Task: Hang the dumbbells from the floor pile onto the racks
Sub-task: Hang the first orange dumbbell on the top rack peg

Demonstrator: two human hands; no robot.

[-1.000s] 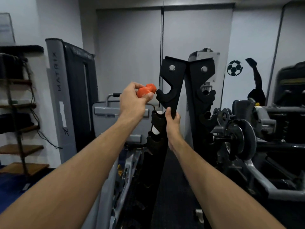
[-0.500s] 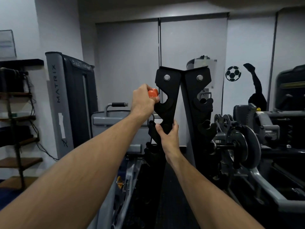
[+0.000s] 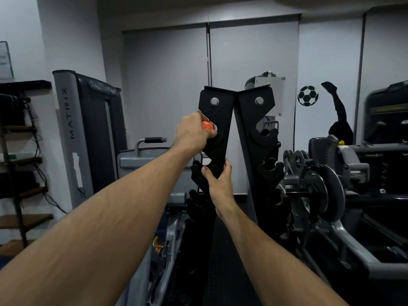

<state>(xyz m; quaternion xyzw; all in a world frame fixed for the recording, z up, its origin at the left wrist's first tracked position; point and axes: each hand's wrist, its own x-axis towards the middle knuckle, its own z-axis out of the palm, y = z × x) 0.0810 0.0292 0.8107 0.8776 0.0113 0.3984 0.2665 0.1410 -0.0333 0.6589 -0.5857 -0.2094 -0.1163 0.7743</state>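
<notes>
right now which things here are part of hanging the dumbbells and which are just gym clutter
Part of the job:
- orange dumbbell, gripped by the left hand
- black rack, gripped by the right hand

Just there:
- Matrix machine
- wooden shelves
- football sticker
- plate-loaded machine

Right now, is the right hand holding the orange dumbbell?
No, the left hand grips the orange dumbbell at the rack's top hook, while the right hand holds the rack's edge lower down.
</notes>
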